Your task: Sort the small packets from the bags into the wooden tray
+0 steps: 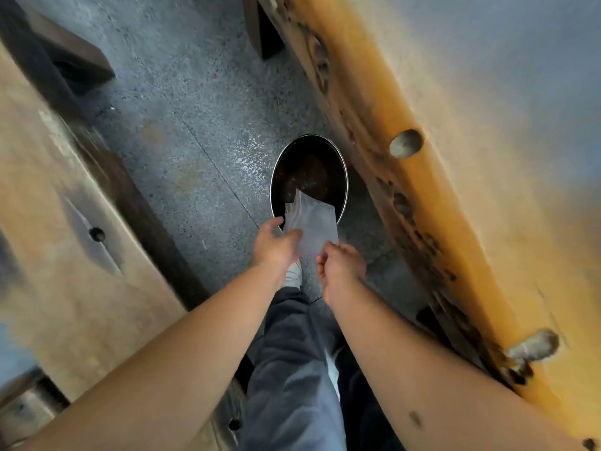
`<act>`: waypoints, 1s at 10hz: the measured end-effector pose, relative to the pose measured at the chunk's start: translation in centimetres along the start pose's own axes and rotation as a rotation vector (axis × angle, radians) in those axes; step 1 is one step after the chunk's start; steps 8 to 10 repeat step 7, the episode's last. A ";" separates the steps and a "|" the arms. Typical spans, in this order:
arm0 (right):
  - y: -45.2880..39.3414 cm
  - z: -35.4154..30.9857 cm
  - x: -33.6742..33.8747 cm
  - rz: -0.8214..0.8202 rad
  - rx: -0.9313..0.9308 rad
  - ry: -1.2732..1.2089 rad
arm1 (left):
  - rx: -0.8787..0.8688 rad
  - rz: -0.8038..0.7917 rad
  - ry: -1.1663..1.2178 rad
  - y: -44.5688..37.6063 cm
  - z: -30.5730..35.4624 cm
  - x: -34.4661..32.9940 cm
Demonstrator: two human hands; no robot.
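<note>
A clear, empty-looking plastic bag [313,224] hangs over a round dark metal bin [309,174] standing on the floor. My left hand [276,247] grips the bag's lower left edge. Its lower right corner is pinched by my right hand [341,266]. The bag's top end dips past the bin's rim. Inside the bin there is brownish stuff, too dark to identify. No wooden tray or small packets are in view.
A thick live-edge wooden table slab [439,157] runs along the right. A wooden bench or seat [65,206] lies on the left. Grey speckled floor [195,125] lies between them. My grey-trousered legs [292,369] and a white shoe [292,276] are below the hands.
</note>
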State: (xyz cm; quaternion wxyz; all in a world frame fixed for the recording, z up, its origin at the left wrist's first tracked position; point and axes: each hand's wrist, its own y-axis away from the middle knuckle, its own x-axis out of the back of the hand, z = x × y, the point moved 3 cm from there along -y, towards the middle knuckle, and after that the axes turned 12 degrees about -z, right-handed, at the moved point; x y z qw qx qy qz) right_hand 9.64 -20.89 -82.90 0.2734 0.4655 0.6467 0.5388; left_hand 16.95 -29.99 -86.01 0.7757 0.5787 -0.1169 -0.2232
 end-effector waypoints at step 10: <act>0.4 1.2 1.3 -0.128 0.069 0.764 | -0.162 -0.147 -1.011 2.8 1.8 -0.5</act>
